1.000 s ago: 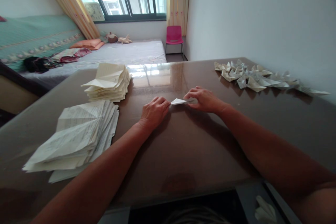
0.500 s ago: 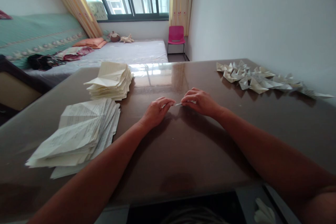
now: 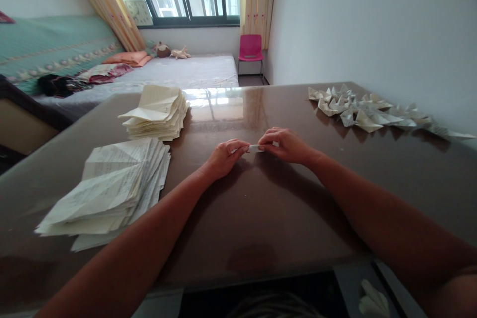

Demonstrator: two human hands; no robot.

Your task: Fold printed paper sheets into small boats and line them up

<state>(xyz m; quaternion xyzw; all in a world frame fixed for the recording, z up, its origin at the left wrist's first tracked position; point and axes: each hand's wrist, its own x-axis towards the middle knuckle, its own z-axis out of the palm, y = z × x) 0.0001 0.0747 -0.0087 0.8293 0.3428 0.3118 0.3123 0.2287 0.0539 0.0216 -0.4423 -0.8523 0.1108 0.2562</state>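
Between my two hands, just above the brown table point(image 3: 231, 223), is a small folded piece of white paper point(image 3: 255, 148). My left hand point(image 3: 228, 155) pinches its left end between thumb and fingers. The right end is pinched by my right hand point(image 3: 280, 144). Fingers cover both ends of the paper, so only a short pale strip shows in the middle.
On the left lie a stack of creased printed sheets point(image 3: 112, 184) and a stack of yellowish sheets point(image 3: 156, 114). Several folded paper boats point(image 3: 357, 109) sit at the right near the wall. Beyond the table are a bed point(image 3: 201, 69) and a pink chair point(image 3: 251, 48).
The folded paper has turned so that a broader face shows between my fingertips. Both hands keep their pinch and have barely shifted.
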